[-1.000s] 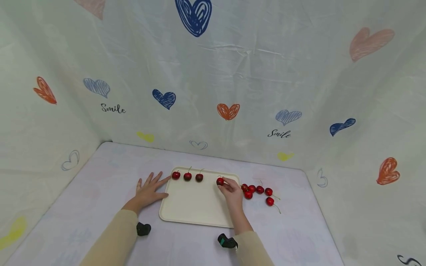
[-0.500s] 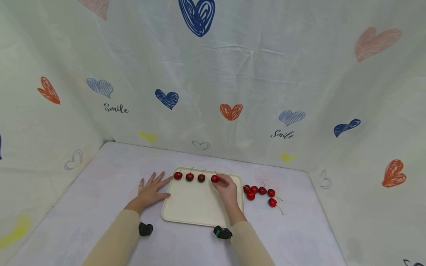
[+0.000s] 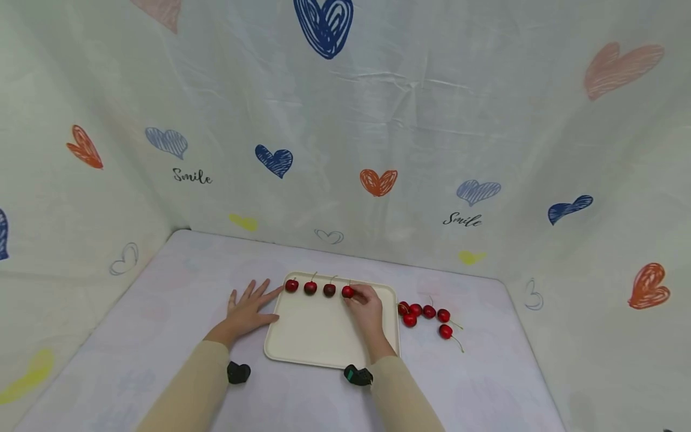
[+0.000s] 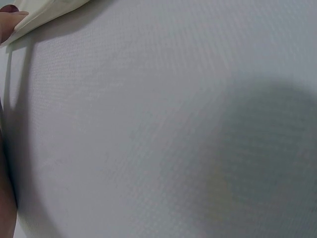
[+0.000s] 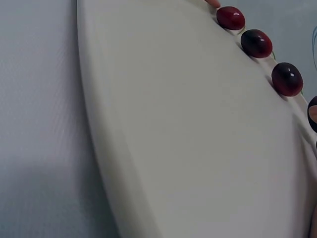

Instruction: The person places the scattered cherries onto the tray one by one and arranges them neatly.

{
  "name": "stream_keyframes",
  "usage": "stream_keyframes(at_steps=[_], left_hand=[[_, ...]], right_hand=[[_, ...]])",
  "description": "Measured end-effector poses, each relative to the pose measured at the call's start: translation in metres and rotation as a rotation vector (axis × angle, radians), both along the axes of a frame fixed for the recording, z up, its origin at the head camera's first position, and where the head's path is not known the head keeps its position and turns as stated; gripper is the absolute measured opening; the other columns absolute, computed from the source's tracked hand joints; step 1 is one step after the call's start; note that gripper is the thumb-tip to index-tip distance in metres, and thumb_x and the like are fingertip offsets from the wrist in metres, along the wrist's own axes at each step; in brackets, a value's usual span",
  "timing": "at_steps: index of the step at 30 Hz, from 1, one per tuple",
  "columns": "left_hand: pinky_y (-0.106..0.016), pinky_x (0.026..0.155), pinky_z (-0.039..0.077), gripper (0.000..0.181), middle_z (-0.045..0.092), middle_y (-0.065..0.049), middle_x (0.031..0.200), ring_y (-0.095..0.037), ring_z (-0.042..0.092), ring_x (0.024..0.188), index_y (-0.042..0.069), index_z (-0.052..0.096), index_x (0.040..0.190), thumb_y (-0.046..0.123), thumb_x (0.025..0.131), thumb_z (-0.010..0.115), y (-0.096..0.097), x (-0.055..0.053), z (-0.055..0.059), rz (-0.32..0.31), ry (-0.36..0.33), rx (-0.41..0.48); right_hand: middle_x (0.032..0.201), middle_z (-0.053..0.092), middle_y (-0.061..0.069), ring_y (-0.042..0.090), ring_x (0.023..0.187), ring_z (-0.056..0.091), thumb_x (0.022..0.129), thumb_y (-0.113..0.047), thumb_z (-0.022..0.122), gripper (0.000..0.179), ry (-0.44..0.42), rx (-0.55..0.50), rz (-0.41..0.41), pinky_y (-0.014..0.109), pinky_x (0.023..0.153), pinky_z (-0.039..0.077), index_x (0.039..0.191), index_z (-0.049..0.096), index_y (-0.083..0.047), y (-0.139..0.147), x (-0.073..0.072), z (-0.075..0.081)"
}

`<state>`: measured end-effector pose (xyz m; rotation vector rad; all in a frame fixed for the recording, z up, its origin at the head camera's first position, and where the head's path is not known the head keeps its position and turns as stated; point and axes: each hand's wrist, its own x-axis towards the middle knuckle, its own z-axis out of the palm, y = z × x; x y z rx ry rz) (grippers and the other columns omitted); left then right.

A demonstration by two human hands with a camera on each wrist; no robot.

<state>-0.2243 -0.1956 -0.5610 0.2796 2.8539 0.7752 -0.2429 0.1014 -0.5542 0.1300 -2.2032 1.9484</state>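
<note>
A cream rectangular tray (image 3: 310,333) lies on the table. Three dark red cherries (image 3: 310,288) with stems stand in a row along its far edge, seen too as round cherries (image 5: 256,43) in the right wrist view. To their right, my right hand (image 3: 368,309) pinches another cherry (image 3: 347,292) at the end of that row; in the right wrist view it is cut off by the frame edge. My left hand (image 3: 244,314) lies with fingers spread at the tray's left rim, fingertips touching it. The left wrist view shows mostly tabletop and a corner of the tray.
Several loose cherries (image 3: 415,310) lie on the table just right of the tray. One cherry (image 3: 445,332) sits a little nearer with its long stem outward. A white cloth wall (image 3: 324,222) printed with hearts rises behind the table.
My right hand has moved left with the cherry, bringing it near the row on the tray, then stayed almost still. The left hand keeps its place while the view has shifted slightly.
</note>
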Motion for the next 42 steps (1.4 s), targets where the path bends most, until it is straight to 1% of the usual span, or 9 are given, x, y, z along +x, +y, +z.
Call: stream_keyframes(at_steps=[5,11,14,18,22,27,33,38,42], left_hand=[[-0.069,0.105,-0.01,0.072,0.019,-0.018,0.159,-0.046,0.002,0.144,0.019,0.041,0.15,0.043,0.087,0.067,-0.001,0.0,0.0,0.0,0.01,-0.014],[-0.069,0.105,-0.011,0.072,0.019,-0.018,0.159,-0.046,0.001,0.144,0.019,0.041,0.15,0.043,0.087,0.066,-0.002,-0.001,-0.001,0.003,0.004,-0.013],[-0.069,0.105,-0.01,0.072,0.019,-0.018,0.159,-0.046,0.002,0.144,0.02,0.041,0.15,0.044,0.087,0.066,-0.003,-0.001,-0.001,0.006,0.001,-0.024],[-0.069,0.105,-0.01,0.072,0.02,-0.018,0.159,-0.046,0.002,0.144,0.02,0.041,0.15,0.044,0.087,0.066,-0.004,-0.001,-0.002,0.009,0.001,-0.032],[-0.07,0.105,-0.01,0.072,0.02,-0.018,0.159,-0.046,0.002,0.144,0.02,0.041,0.15,0.044,0.087,0.066,-0.005,-0.001,-0.003,0.009,0.003,-0.031],[-0.07,0.105,-0.009,0.071,0.02,-0.018,0.159,-0.046,0.002,0.144,0.02,0.041,0.149,0.043,0.087,0.067,-0.005,-0.001,-0.004,0.013,0.001,-0.037],[-0.07,0.105,-0.01,0.073,0.019,-0.018,0.159,-0.046,0.002,0.144,0.021,0.041,0.15,0.045,0.086,0.067,-0.004,-0.002,-0.005,0.011,-0.01,-0.031],[-0.069,0.105,-0.011,0.073,0.019,-0.017,0.16,-0.045,0.001,0.145,0.022,0.04,0.15,0.047,0.086,0.066,-0.002,-0.004,-0.009,0.007,-0.002,-0.03],[-0.069,0.105,-0.011,0.073,0.019,-0.016,0.16,-0.045,0.001,0.145,0.023,0.04,0.15,0.047,0.086,0.066,-0.001,-0.005,-0.01,0.001,0.001,-0.034]], right_hand=[[0.109,0.061,0.027,0.043,0.102,0.064,0.077,0.019,0.069,0.03,0.026,0.035,0.033,0.037,0.088,0.053,0.106,0.065,0.016,0.0,0.001,-0.001],[0.11,0.061,0.026,0.043,0.102,0.064,0.077,0.019,0.069,0.03,0.047,0.052,0.014,0.035,0.089,0.052,0.106,0.065,0.015,-0.002,0.0,-0.001],[0.109,0.061,0.027,0.045,0.101,0.063,0.077,0.021,0.068,0.029,0.063,0.008,0.0,0.037,0.088,0.052,0.104,0.065,0.016,-0.003,-0.004,-0.007],[0.108,0.063,0.021,0.039,0.102,0.064,0.077,0.018,0.07,0.027,0.029,-0.009,-0.04,0.031,0.088,0.052,0.103,0.068,0.011,-0.003,-0.014,-0.022],[0.106,0.064,0.012,0.029,0.1,0.065,0.078,0.01,0.075,0.027,-0.004,0.078,-0.072,0.027,0.088,0.052,0.104,0.071,0.004,-0.003,-0.022,-0.033],[0.101,0.064,0.006,0.021,0.089,0.064,0.077,0.0,0.08,0.031,-0.025,0.183,-0.11,0.028,0.08,0.054,0.107,0.073,-0.004,-0.007,-0.028,-0.037],[0.099,0.064,0.002,0.018,0.086,0.059,0.076,-0.013,0.085,0.034,-0.043,0.275,-0.163,0.029,0.074,0.053,0.107,0.074,-0.007,-0.013,-0.03,-0.033],[0.099,0.065,0.003,0.019,0.084,0.059,0.075,-0.016,0.086,0.033,-0.063,0.295,-0.209,0.032,0.073,0.05,0.105,0.075,-0.008,-0.015,-0.031,-0.027],[0.094,0.065,-0.001,0.015,0.079,0.057,0.075,-0.021,0.086,0.031,-0.103,0.328,-0.251,0.03,0.069,0.047,0.103,0.075,-0.01,-0.015,-0.034,-0.028]])
